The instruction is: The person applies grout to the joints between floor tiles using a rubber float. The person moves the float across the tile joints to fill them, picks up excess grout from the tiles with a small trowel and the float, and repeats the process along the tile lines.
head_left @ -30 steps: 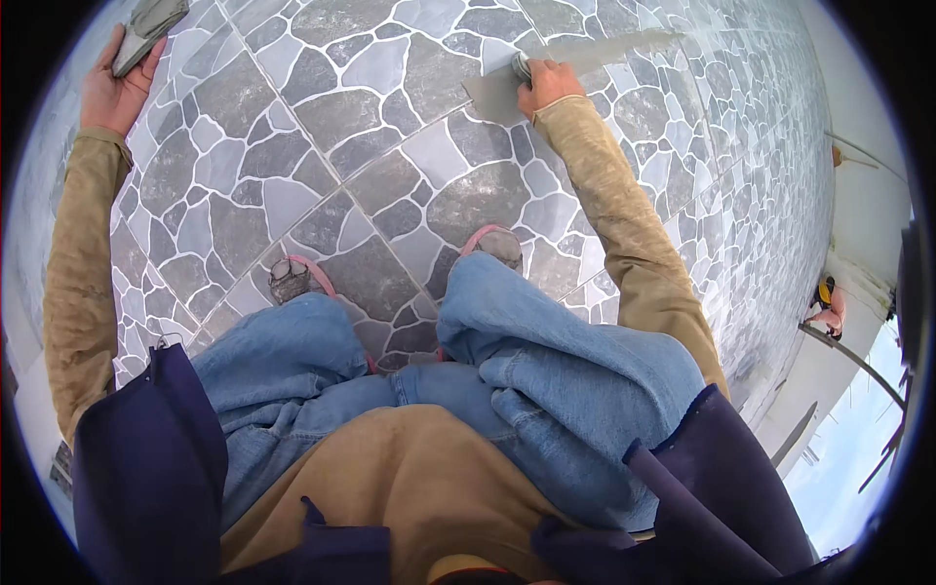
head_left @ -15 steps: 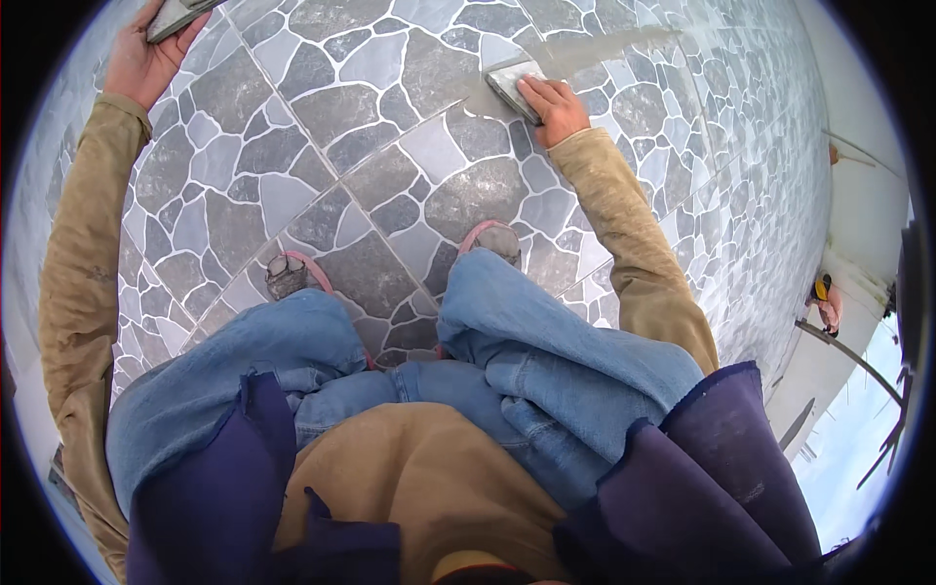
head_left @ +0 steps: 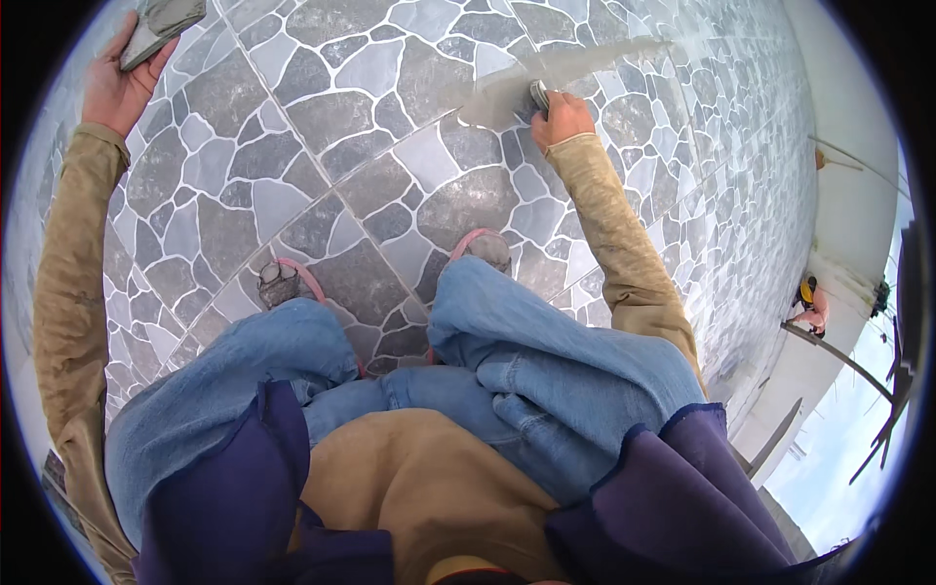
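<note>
My left hand (head_left: pixel 112 93) is raised at the far left, its fingers and thumb wrapped round a flat, grey piece smeared with paste (head_left: pixel 161 31). Its exact kind I cannot make out. Ahead of my feet, my right hand (head_left: pixel 565 120) is closed on a small, flat grey spreader (head_left: pixel 538 95), turned nearly on edge against the tiles. A band of wet grey grout (head_left: pixel 575 66) covers a tile joint beside it and runs off to the right. The tiles (head_left: pixel 468 200) have a grey stone pattern with white lines.
My feet in pink-strapped sandals (head_left: pixel 485 246) stand on the tiles just behind the work. At the far right are a pale wall (head_left: pixel 848 107), a long curved bar (head_left: pixel 848 363) and a person in a yellow head covering (head_left: pixel 811 302).
My right hand has turned the spreader from flat to nearly on edge, exposing more grout beneath it. My left hand has shifted slightly left and down with its piece.
</note>
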Available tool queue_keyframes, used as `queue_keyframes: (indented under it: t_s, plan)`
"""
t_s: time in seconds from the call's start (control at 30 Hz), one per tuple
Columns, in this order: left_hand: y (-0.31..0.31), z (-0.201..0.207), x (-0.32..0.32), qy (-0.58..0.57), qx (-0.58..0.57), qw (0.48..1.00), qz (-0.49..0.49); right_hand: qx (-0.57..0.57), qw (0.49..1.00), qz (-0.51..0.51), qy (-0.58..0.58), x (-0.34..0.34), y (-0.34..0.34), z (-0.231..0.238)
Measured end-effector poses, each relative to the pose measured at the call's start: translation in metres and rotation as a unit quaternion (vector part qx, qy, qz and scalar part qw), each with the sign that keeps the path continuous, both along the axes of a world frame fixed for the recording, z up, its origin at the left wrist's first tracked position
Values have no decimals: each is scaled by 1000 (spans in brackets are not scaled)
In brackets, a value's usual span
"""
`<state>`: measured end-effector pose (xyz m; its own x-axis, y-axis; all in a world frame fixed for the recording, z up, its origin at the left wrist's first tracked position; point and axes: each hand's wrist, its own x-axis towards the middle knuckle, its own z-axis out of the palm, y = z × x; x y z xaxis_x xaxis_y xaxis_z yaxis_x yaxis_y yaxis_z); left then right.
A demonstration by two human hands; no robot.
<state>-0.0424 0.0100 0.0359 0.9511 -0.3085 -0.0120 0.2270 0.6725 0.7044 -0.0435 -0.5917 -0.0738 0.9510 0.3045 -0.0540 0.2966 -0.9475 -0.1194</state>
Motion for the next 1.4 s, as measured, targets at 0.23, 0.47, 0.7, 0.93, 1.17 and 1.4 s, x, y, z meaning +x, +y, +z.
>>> queue_keyframes:
  t_s: [0.23, 0.47, 0.7, 0.93, 1.17, 1.4]
  plan:
    - [-16, 5, 5, 193, 204, 915, 291, 17, 991, -104, 81, 27, -5, 40]
    - [13, -8, -6, -2, 13, 1000, 25, -53, 994, -91, 28, 62, 10, 27]
    - [-26, 7, 1, 88, 103, 981, 139, 44, 998, 36, 37, -32, 92, 21]
    - [-22, 10, -6, 89, 51, 989, 108, 100, 977, 185, 37, -61, 102, 35]
    - [-2, 13, -12, 98, 6, 990, 101, 57, 965, 256, -8, -93, 40, 6]
    - [0, 24, -17, 135, -102, 983, 67, 69, 975, 206, -49, -41, 56, 35]
